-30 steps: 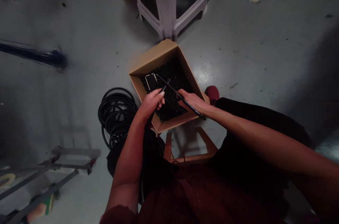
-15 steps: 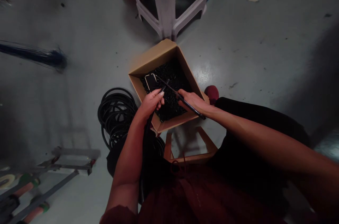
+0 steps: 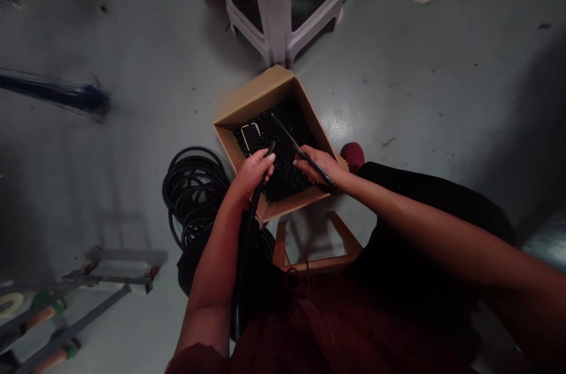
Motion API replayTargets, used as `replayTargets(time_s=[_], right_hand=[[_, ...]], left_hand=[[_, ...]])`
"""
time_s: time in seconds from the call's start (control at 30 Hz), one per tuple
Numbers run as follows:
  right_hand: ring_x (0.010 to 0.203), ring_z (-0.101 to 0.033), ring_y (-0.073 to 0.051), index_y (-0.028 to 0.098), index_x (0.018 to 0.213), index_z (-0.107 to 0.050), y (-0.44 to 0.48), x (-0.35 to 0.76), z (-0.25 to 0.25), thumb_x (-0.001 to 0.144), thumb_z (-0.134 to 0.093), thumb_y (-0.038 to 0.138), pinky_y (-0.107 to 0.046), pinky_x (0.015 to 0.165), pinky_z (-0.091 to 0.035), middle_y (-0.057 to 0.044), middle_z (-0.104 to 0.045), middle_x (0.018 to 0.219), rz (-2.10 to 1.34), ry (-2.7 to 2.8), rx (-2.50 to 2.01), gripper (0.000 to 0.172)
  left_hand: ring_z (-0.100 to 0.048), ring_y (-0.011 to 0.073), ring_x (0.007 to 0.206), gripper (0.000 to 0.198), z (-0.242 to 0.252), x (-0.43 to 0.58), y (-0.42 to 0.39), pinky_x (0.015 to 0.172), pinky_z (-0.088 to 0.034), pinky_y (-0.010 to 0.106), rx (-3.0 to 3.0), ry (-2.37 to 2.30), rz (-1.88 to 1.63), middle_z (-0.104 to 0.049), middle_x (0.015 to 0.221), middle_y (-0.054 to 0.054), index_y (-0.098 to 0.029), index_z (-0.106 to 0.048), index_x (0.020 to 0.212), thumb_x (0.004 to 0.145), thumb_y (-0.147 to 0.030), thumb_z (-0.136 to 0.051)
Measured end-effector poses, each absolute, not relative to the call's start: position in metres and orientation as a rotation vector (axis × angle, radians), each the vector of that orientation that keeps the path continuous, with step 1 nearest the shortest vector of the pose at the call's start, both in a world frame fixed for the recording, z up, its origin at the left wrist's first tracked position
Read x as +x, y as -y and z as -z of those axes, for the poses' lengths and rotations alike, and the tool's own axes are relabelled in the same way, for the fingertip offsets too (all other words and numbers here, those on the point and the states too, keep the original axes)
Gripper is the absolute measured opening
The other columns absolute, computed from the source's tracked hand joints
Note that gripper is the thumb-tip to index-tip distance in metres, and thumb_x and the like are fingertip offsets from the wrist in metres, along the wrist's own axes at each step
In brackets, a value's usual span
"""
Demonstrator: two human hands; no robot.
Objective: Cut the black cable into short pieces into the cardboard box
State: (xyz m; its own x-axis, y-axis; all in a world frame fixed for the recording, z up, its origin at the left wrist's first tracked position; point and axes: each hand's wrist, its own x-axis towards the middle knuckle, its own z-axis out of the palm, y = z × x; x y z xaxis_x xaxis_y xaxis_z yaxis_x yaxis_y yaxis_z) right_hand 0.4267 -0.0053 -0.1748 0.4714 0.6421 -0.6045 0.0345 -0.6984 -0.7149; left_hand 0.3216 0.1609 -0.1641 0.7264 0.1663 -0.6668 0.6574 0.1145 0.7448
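Observation:
An open cardboard box (image 3: pixel 254 98) full of small black parts stands on the floor in front of me. A phone (image 3: pixel 250 135) lies on the parts at the box's left side. My left hand (image 3: pixel 252 173) is closed around the end of a black cable (image 3: pixel 246 244) that runs down along my forearm. My right hand (image 3: pixel 322 166) grips a thin black rod-like tool (image 3: pixel 295 147), whose tip points up and left over the box. Both hands hover above the near part of the box, a little apart.
A coil of black cable (image 3: pixel 192 191) lies on the floor left of the box. A small wooden stool (image 3: pixel 316 244) stands under the box's near edge. White plastic chair legs (image 3: pixel 283 14) rise behind the box. Metal frames (image 3: pixel 79 297) lie at lower left.
The tool in my right hand has swung, its tip rising away from the left hand. The left hand's cable end has shifted slightly. The box and phone have not moved.

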Motion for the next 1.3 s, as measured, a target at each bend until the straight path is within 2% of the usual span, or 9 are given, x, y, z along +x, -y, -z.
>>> replayTargets(time_s=[0.13,0.3,0.4,0.57,0.73,0.9,1.17,1.23,1.3], right_hand=[[0.049,-0.053,-0.010,0.021,0.088,-0.043,0.005,0.434,0.182,0.088,-0.051,0.041,-0.021,0.046,-0.042,0.002,-0.055,0.066,-1.183,0.325,-1.832,0.021],[0.056,-0.057,-0.011,0.021,0.089,-0.046,0.007,0.436,0.192,0.084,-0.056,0.051,-0.021,0.048,-0.046,0.000,-0.058,0.071,-1.134,0.330,-1.577,0.032],[0.054,-0.056,-0.011,0.021,0.093,-0.045,0.007,0.434,0.191,0.084,-0.057,0.045,-0.022,0.048,-0.045,0.003,-0.057,0.065,-1.096,0.347,-1.505,0.028],[0.050,-0.051,-0.012,0.023,0.095,-0.044,0.007,0.436,0.187,0.075,-0.059,0.025,-0.023,0.046,-0.039,0.006,-0.050,0.058,-1.037,0.315,-1.712,0.025],[0.056,-0.054,-0.013,0.021,0.098,-0.043,0.007,0.441,0.182,0.077,-0.057,0.030,-0.025,0.052,-0.043,0.004,-0.052,0.062,-1.029,0.315,-1.725,0.027],[0.053,-0.052,-0.012,0.021,0.099,-0.043,0.009,0.441,0.181,0.077,-0.060,0.030,-0.024,0.049,-0.040,0.004,-0.051,0.063,-1.134,0.406,-1.812,0.029],[0.055,-0.051,-0.012,0.022,0.099,-0.045,0.009,0.436,0.192,0.078,-0.060,0.031,-0.024,0.050,-0.038,0.004,-0.051,0.065,-1.189,0.440,-1.944,0.028],[0.054,-0.048,-0.012,0.022,0.099,-0.045,0.008,0.436,0.190,0.077,-0.059,0.029,-0.024,0.049,-0.037,0.004,-0.049,0.063,-1.158,0.451,-1.946,0.027],[0.052,-0.046,-0.012,0.022,0.100,-0.044,0.007,0.439,0.186,0.078,-0.058,0.027,-0.025,0.049,-0.036,0.005,-0.047,0.061,-1.135,0.430,-1.930,0.026]], left_hand=[[-0.042,0.0045,0.049,0.054,0.168,0.319,-0.151,0.046,-0.034,0.017,1.420,-0.624,0.461,-0.048,0.065,-0.005,-0.014,-0.047,0.133,0.086,-0.041,-0.052],[-0.044,0.0045,0.054,0.058,0.170,0.318,-0.144,0.050,-0.039,0.018,1.499,-0.546,0.423,-0.052,0.072,-0.003,-0.015,-0.043,0.140,0.087,-0.036,-0.050],[-0.042,0.0045,0.053,0.057,0.172,0.318,-0.142,0.049,-0.037,0.017,1.521,-0.517,0.453,-0.052,0.071,-0.003,-0.015,-0.044,0.140,0.087,-0.037,-0.050],[-0.040,0.0046,0.051,0.060,0.175,0.316,-0.138,0.045,-0.033,0.018,1.485,-0.539,0.472,-0.050,0.070,-0.003,-0.012,-0.040,0.141,0.088,-0.037,-0.048],[-0.039,0.0047,0.052,0.052,0.171,0.318,-0.136,0.047,-0.032,0.018,1.502,-0.471,0.536,-0.050,0.070,-0.003,-0.012,-0.048,0.133,0.087,-0.036,-0.047],[-0.038,0.0051,0.052,0.037,0.170,0.317,-0.131,0.048,-0.031,0.019,1.503,-0.489,0.553,-0.051,0.069,-0.002,-0.011,-0.055,0.113,0.087,-0.036,-0.047],[-0.040,0.0046,0.050,0.015,0.164,0.318,-0.125,0.048,-0.031,0.018,1.566,-0.544,0.581,-0.052,0.064,-0.003,-0.014,-0.051,0.086,0.087,-0.029,-0.047],[-0.041,0.0045,0.050,0.016,0.164,0.318,-0.123,0.047,-0.031,0.018,1.547,-0.561,0.591,-0.052,0.065,-0.003,-0.014,-0.052,0.090,0.087,-0.029,-0.048],[-0.042,0.0041,0.048,0.024,0.165,0.316,-0.122,0.045,-0.032,0.018,1.449,-0.567,0.598,-0.052,0.069,-0.003,-0.013,-0.051,0.105,0.086,-0.028,-0.050]])
